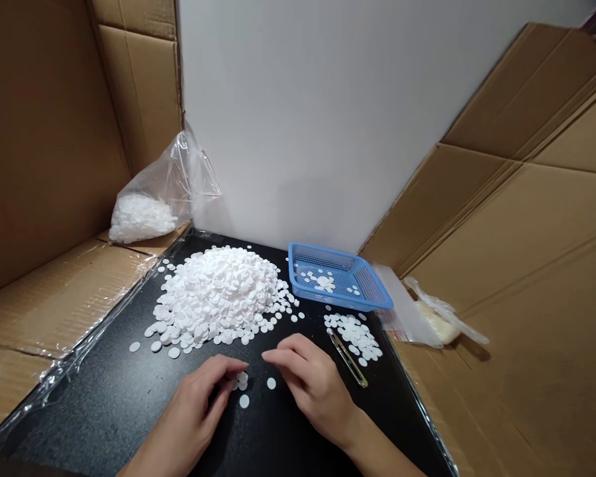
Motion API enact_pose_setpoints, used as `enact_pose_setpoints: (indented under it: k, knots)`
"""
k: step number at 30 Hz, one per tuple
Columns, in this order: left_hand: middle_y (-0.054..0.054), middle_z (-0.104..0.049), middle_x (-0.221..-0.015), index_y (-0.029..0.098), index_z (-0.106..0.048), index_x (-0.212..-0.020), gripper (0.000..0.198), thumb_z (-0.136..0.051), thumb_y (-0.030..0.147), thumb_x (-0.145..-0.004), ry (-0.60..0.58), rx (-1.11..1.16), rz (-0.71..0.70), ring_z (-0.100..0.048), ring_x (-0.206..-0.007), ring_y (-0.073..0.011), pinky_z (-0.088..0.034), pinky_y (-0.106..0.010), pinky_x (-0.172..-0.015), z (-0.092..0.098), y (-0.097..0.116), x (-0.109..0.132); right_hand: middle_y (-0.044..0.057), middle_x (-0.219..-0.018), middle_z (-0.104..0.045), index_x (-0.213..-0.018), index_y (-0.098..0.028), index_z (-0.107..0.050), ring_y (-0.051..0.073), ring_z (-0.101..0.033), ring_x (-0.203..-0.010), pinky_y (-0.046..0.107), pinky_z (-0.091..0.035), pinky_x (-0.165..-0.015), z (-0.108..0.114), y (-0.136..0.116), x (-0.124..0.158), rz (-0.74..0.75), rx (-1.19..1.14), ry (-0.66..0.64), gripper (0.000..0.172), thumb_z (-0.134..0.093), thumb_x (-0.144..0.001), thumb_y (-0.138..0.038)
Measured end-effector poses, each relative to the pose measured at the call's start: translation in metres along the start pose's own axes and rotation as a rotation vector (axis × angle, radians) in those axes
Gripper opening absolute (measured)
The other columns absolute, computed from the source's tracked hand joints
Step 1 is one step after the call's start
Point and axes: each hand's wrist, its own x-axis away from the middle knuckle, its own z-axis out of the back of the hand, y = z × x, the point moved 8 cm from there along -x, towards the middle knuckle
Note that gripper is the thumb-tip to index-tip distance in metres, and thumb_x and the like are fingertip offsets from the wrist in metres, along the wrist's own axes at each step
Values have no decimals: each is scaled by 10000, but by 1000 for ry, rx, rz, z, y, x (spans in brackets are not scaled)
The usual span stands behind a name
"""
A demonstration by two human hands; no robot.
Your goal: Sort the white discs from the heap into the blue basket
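Observation:
My left hand (pixel 201 401) is low over the black table, its index finger stretched forward and its thumb a little apart from it. Just beyond its fingertips are a few overlapping white discs (pixel 242 379), close to or touching the fingers. Another loose disc (pixel 244 401) lies nearer to me. My right hand (pixel 312 384) faces it from the other side, index finger extended to the left and no disc visible in it; its thumb is partly hidden. Between the hands lies one single disc (pixel 271 383). Behind them rises a large heap of white discs (pixel 223 291).
A blue mesh basket (pixel 338 301) holding some discs stands at the back right. Before it lie a smaller disc group (pixel 360 338) and metal thread snips (pixel 347 359). Plastic bags sit on cardboard at the left (pixel 144 215) and right (pixel 440 318). A white wall (pixel 298 119) rises behind.

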Motion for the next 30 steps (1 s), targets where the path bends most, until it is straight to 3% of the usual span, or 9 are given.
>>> enact_pose_setpoints:
  k: [4, 8, 13, 17, 21, 25, 28, 30]
  knots:
    - [-45, -722, -1072, 273, -672, -1120, 269, -441, 268, -982, 55, 20, 37, -676, -985, -223, -540, -347, -873, 6, -4, 1, -4, -769, -630, -798, -195, -690, 146, -606, -695, 235, -461, -629, -19, 44, 9, -476, -39, -226, 153, -655, -866, -63]
    - [-53, -709, -1113, 285, -682, -1140, 240, -548, 274, -941, 47, 23, 35, -651, -1025, -244, -528, -375, -901, 4, -6, 0, -41, -718, -569, -705, -198, -646, 134, -556, -654, 216, -403, -587, -32, 58, 22, -661, -28, -352, 232, -813, -707, -36]
    - [-45, -695, -1137, 313, -647, -1217, 363, -644, 216, -868, 17, 36, 16, -633, -1054, -248, -522, -366, -907, -1, -8, -1, -22, -768, -579, -690, -200, -560, 153, -564, -708, 240, -388, -619, -35, 43, 20, -550, 60, -403, 250, -711, -805, -38]
    - [-64, -720, -1081, 263, -645, -1175, 272, -488, 336, -966, 153, 116, 83, -674, -1002, -243, -539, -369, -888, 13, -13, 0, -23, -771, -571, -818, -211, -543, 145, -572, -682, 241, -425, -628, -39, 33, 14, -494, -64, -344, 185, -523, -921, -58]
    - [-52, -730, -990, 240, -637, -1124, 288, -445, 387, -968, 259, 151, 124, -698, -926, -236, -557, -358, -847, 23, -16, 2, 7, -818, -573, -873, -198, -602, 144, -576, -691, 245, -456, -640, -53, 28, 6, -421, -100, -325, 299, -384, -931, -2]
    - [-59, -732, -998, 228, -631, -1116, 285, -401, 315, -973, 223, 132, 81, -700, -929, -225, -561, -348, -846, 17, -14, 0, 38, -929, -596, -936, -196, -641, 170, -621, -809, 280, -506, -740, -64, 24, 3, -414, -72, -343, 316, -401, -925, 9]
    - [-62, -733, -1011, 228, -618, -1134, 288, -395, 251, -955, 208, 129, 46, -702, -945, -216, -563, -338, -849, 14, -12, 1, 46, -1061, -586, -1086, -226, -630, 205, -633, -951, 324, -529, -860, -72, 16, 5, -387, -90, -437, 211, -587, -925, -97]
    - [-63, -734, -996, 227, -618, -1131, 286, -401, 237, -944, 223, 118, 43, -704, -931, -218, -567, -339, -834, 15, -13, 2, 43, -1104, -574, -1118, -242, -612, 230, -613, -1016, 341, -531, -902, -78, 10, 8, -340, -74, -495, 346, -756, -824, -132]
